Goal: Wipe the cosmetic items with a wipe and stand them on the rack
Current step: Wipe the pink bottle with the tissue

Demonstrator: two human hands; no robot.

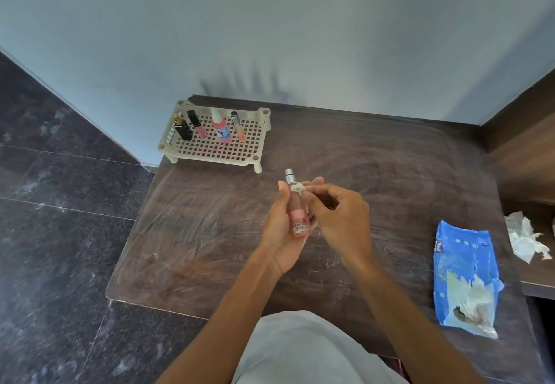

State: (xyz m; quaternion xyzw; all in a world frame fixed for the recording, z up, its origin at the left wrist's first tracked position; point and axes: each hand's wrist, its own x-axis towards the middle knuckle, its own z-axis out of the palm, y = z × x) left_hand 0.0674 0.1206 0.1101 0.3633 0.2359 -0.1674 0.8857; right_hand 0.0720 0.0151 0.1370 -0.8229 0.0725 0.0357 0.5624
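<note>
My left hand [280,233] holds a pink spray bottle [297,217] with a silver cap upright over the middle of the brown table [210,233]. My right hand [339,215] pinches a small white wipe [298,188] against the bottle's neck. A cream grid rack [210,146] stands at the table's far left corner. On it stand a black bottle with a gold cap [182,128], a pink gloss tube with a black cap [197,125], a pink spray bottle with a white cap [221,128] and a slim orange tube [238,127].
A torn blue wipe packet [465,275] lies near the table's right edge. Crumpled white wipes [524,239] sit on a lower shelf to the right. A pale blue wall rises behind the table, and dark stone floor lies to the left.
</note>
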